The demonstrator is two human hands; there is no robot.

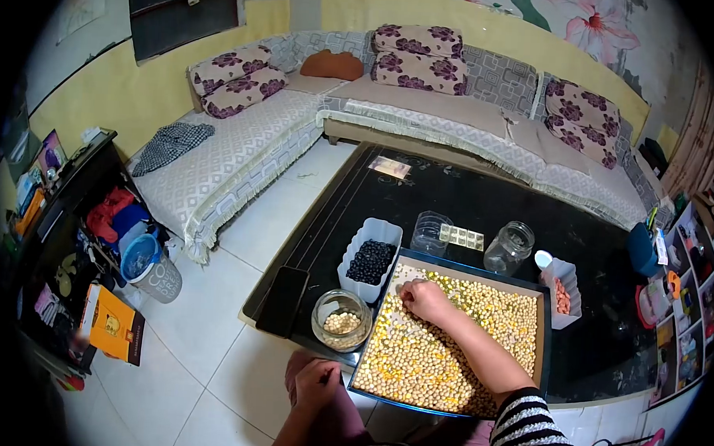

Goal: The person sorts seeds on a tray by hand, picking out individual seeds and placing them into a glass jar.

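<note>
Small, light and hard, by the look of them, are the beans [422, 373]; single ones would likely roll and slip under a loose touch, while no great harm should be done by a firm pinch. A bean is best taken from above, by its sides, between thumb and fingertip; a handful, by a cupped palm. The tray [546, 351], shallow and broadly loaded, would probably feel fairly heavy and is better gripped by opposite walls, kept level so that nothing is spilled.

And the look of them: round, pale cream to yellow, slightly glossy, strewn in a dense layer, with orange and green-yellow flecks seen among them. The layer is thinned towards the far left corner, where the pale bottom is shown. The tray is set at the near edge of the black table [606, 357], beside the glass jar [341, 322], in which more pale beans are held.

Over the thinner part, the right hand [425, 300] is lowered, its fingers drawn in close; whether anything is pinched cannot be told. The left hand [317, 383] is rested on the lap, fingers curled, its contents, if any, hidden.
</note>
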